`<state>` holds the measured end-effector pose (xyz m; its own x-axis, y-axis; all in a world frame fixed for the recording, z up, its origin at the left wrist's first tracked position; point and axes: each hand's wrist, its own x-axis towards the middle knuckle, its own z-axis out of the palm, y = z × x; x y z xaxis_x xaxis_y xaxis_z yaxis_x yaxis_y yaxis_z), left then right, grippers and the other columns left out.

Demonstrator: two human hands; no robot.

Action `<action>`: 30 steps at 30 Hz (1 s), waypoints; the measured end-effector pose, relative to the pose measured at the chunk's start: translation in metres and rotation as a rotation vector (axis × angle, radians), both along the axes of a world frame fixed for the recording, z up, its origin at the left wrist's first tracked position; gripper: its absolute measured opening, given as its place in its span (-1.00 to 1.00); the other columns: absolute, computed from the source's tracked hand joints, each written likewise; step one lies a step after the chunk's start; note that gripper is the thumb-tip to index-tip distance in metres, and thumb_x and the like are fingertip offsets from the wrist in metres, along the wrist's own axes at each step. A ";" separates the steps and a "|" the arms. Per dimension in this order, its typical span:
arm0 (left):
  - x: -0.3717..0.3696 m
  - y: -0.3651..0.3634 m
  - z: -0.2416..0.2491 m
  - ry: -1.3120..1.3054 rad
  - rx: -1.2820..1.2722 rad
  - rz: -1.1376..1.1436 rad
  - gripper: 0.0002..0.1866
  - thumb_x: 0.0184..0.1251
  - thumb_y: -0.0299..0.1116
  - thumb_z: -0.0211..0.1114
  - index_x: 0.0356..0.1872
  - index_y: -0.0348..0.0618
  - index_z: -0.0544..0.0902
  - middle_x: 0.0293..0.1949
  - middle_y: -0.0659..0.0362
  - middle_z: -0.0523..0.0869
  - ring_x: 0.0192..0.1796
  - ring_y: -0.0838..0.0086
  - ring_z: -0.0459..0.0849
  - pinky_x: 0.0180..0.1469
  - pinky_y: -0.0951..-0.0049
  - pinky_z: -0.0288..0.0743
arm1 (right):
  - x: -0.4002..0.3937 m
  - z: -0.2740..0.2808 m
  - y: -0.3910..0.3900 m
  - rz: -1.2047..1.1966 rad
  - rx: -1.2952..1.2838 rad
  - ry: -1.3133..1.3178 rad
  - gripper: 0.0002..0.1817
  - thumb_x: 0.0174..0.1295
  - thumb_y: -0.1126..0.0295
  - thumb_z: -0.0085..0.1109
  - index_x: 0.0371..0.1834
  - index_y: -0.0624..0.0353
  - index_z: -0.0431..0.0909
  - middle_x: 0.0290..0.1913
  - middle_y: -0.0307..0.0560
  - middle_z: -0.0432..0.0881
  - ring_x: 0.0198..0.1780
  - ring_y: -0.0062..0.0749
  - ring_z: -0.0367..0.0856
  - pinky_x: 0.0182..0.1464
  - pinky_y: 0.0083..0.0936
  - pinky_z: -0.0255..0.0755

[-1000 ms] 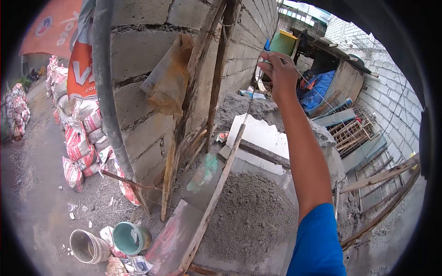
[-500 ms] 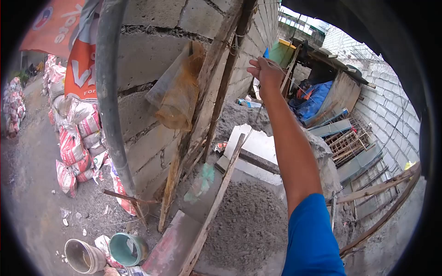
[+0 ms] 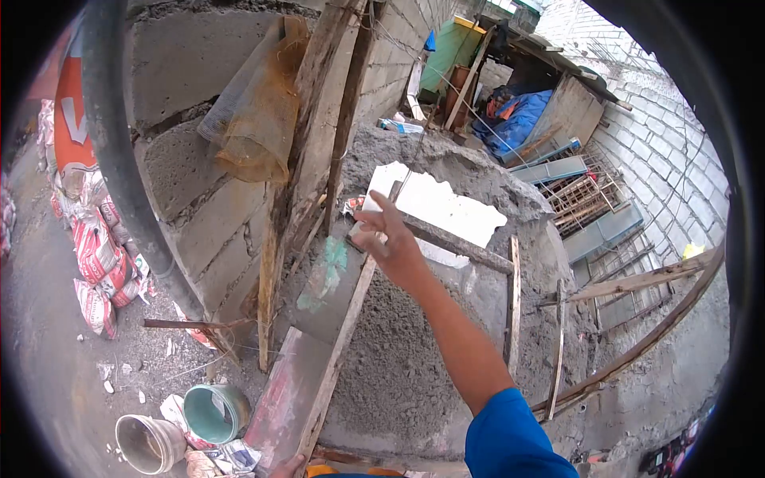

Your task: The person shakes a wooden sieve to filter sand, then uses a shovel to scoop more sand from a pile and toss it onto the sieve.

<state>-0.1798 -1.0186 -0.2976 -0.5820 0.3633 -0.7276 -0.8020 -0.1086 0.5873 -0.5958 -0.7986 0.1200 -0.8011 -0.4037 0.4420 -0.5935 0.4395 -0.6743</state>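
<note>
My right hand (image 3: 386, 243) reaches forward over the far left corner of a wooden frame. Its index finger is stretched out and the other fingers are loosely bent; I see nothing held in it. Beneath my forearm lies a bed of grey, crumbly mortar mix (image 3: 398, 358) inside the frame. A long wooden plank (image 3: 343, 350) forms the frame's left side. At the bottom edge, part of my left hand (image 3: 288, 466) grips the near end of this plank, mostly out of view. Beyond my right hand lies a torn white board (image 3: 434, 203).
A block wall (image 3: 191, 95) with upright posts and hanging wire mesh (image 3: 259, 111) stands left. Two buckets, one pale (image 3: 149, 444) and one green (image 3: 215, 414), sit lower left near stacked sacks (image 3: 96, 247). Wooden poles (image 3: 637, 283) cross at right; a blue tarp (image 3: 522, 123) lies behind.
My right hand has come down and to the left, from high near the back wall to the frame's far left corner. The view has shifted, and part of my left hand now shows at the bottom.
</note>
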 end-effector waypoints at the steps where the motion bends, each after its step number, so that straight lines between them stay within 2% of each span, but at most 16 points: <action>1: 0.010 -0.001 -0.012 -0.005 -0.007 -0.002 -0.50 0.35 0.15 -0.02 -0.09 -0.13 0.50 -0.53 0.12 0.60 -0.57 0.39 0.58 -0.51 0.42 0.48 | 0.043 -0.023 0.024 -0.030 0.346 0.146 -0.22 0.17 0.06 0.22 0.38 0.14 0.11 0.13 0.00 0.52 0.17 -0.13 0.46 0.32 -0.13 0.16; 3: 0.010 -0.002 -0.001 -0.021 0.009 0.005 -0.49 0.35 0.14 -0.01 -0.09 -0.14 0.50 -0.54 0.11 0.60 -0.57 0.39 0.58 -0.51 0.42 0.49 | 0.124 -0.084 0.094 -0.231 0.633 0.117 -0.28 0.08 0.03 0.26 0.31 0.02 0.28 0.20 -0.04 0.44 0.23 -0.11 0.37 0.36 0.00 0.03; 5: -0.006 0.001 0.042 -0.032 0.034 0.062 -0.49 0.33 0.14 0.03 -0.10 -0.17 0.50 -0.56 0.09 0.62 -0.60 0.38 0.59 -0.53 0.43 0.51 | 0.210 -0.140 0.195 -0.652 0.570 -0.014 -0.34 0.13 0.14 0.24 0.26 0.18 0.30 0.20 0.13 0.41 0.26 0.02 0.31 0.33 -0.07 0.06; 7: -0.011 0.000 0.046 -0.087 0.013 0.043 -0.49 0.33 0.14 0.01 -0.12 -0.16 0.49 -0.55 0.10 0.60 -0.59 0.36 0.59 -0.53 0.41 0.50 | 0.328 -0.194 0.296 -1.150 0.412 -0.081 -0.36 0.23 0.15 0.12 0.27 0.35 0.24 0.18 0.29 0.38 0.22 0.20 0.29 0.29 -0.11 0.10; 8: -0.008 -0.001 0.046 -0.136 -0.002 0.045 -0.50 0.33 0.15 0.00 -0.13 -0.15 0.48 -0.54 0.10 0.59 -0.58 0.34 0.59 -0.54 0.39 0.48 | 0.396 -0.217 0.336 -1.414 0.446 -0.235 -0.34 0.27 0.10 0.06 0.30 0.35 0.21 0.22 0.31 0.34 0.25 0.23 0.26 0.29 -0.10 0.11; 9: -0.005 -0.003 0.039 -0.126 -0.021 0.034 -0.44 0.29 0.22 0.01 -0.12 -0.13 0.48 -0.54 0.11 0.59 -0.56 0.33 0.60 -0.52 0.35 0.52 | 0.467 -0.237 0.373 -1.555 0.680 -0.422 -0.33 0.31 0.07 -0.01 0.33 0.34 0.17 0.27 0.34 0.29 0.29 0.25 0.22 0.30 -0.09 0.12; 11: -0.004 -0.004 0.042 -0.149 -0.023 0.019 -0.38 0.26 0.29 -0.02 -0.12 -0.14 0.49 -0.54 0.10 0.59 -0.58 0.30 0.60 -0.52 0.32 0.55 | 0.572 -0.265 0.410 -1.711 0.586 -0.751 -0.30 0.35 -0.02 -0.10 0.34 0.35 0.15 0.28 0.37 0.27 0.31 0.22 0.22 0.31 -0.14 0.13; 12: -0.002 -0.005 0.035 -0.171 0.013 0.050 -0.37 0.26 0.30 -0.03 -0.13 -0.14 0.49 -0.54 0.10 0.60 -0.59 0.29 0.59 -0.53 0.31 0.55 | 0.595 -0.275 0.416 -1.726 0.575 -0.773 -0.30 0.35 -0.02 -0.10 0.34 0.35 0.15 0.28 0.37 0.27 0.31 0.22 0.22 0.31 -0.14 0.13; 13: -0.002 -0.004 0.040 -0.213 0.065 0.093 -0.39 0.24 0.26 0.04 -0.09 -0.15 0.44 -0.53 0.04 0.58 -0.63 0.26 0.59 -0.55 0.20 0.60 | 0.616 -0.287 0.421 -1.676 0.353 -0.931 -0.25 0.33 -0.11 -0.18 0.32 0.36 0.19 0.23 0.35 0.34 0.27 0.12 0.30 0.28 -0.20 0.17; 15: -0.008 0.002 0.054 -0.164 0.064 0.047 -0.36 0.21 0.33 0.02 -0.13 -0.13 0.47 -0.56 0.08 0.58 -0.62 0.26 0.60 -0.53 0.26 0.58 | 0.658 -0.308 0.425 -1.535 -0.115 -1.201 -0.13 0.30 -0.31 -0.33 0.28 0.37 0.27 0.12 0.32 0.47 0.17 -0.08 0.46 0.23 -0.32 0.26; 18: -0.003 0.008 0.070 -0.200 -0.043 0.048 -0.35 0.19 0.40 -0.05 -0.20 -0.04 0.48 -0.57 0.11 0.59 -0.60 0.31 0.60 -0.54 0.33 0.54 | 0.637 -0.291 0.406 -1.334 -0.194 -1.256 -0.20 0.33 -0.23 -0.25 0.15 0.43 0.41 0.01 0.22 0.56 0.08 -0.19 0.50 0.14 -0.42 0.32; 19: -0.006 0.011 0.077 -0.189 -0.041 0.041 -0.36 0.19 0.41 -0.06 -0.22 -0.03 0.48 -0.57 0.11 0.59 -0.59 0.30 0.60 -0.54 0.31 0.54 | 0.639 -0.302 0.415 -1.317 -0.070 -1.220 -0.16 0.28 -0.29 -0.20 0.07 0.44 0.47 -0.14 0.09 0.61 -0.06 -0.28 0.52 0.07 -0.43 0.36; 23: 0.007 0.029 0.107 -0.244 -0.091 0.072 -0.33 0.13 0.47 -0.05 -0.30 -0.02 0.49 -0.57 0.11 0.58 -0.57 0.23 0.58 -0.51 0.21 0.51 | 0.649 -0.327 0.443 -1.280 -0.180 -1.204 -0.12 0.26 -0.34 -0.27 0.02 0.44 0.49 -0.17 0.09 0.61 -0.11 -0.29 0.54 -0.01 -0.42 0.40; 26: 0.022 0.041 0.112 -0.212 -0.168 0.074 -0.29 0.13 0.48 -0.08 -0.33 -0.05 0.51 -0.56 0.11 0.58 -0.57 0.29 0.57 -0.49 0.26 0.49 | 0.645 -0.335 0.466 -1.293 -0.330 -1.245 -0.11 0.24 -0.35 -0.24 0.01 0.44 0.49 -0.23 0.05 0.62 -0.17 -0.34 0.56 -0.08 -0.45 0.43; 28: 0.032 0.049 0.108 -0.215 -0.078 0.108 -0.32 0.18 0.44 -0.11 -0.24 -0.04 0.51 -0.58 0.11 0.58 -0.58 0.30 0.58 -0.52 0.29 0.49 | 0.641 -0.334 0.478 -1.202 -0.569 -1.368 -0.10 0.23 -0.36 -0.24 0.03 0.45 0.47 -0.27 0.00 0.61 -0.22 -0.36 0.57 -0.16 -0.46 0.46; 30: 0.036 0.057 0.102 -0.246 -0.090 0.158 -0.35 0.20 0.41 -0.09 -0.19 -0.01 0.50 -0.59 0.11 0.58 -0.60 0.30 0.57 -0.55 0.32 0.49 | 0.638 -0.362 0.496 -1.289 -0.463 -1.250 -0.13 0.23 -0.35 -0.22 -0.02 0.44 0.47 -0.32 -0.04 0.59 -0.28 -0.36 0.57 -0.21 -0.44 0.49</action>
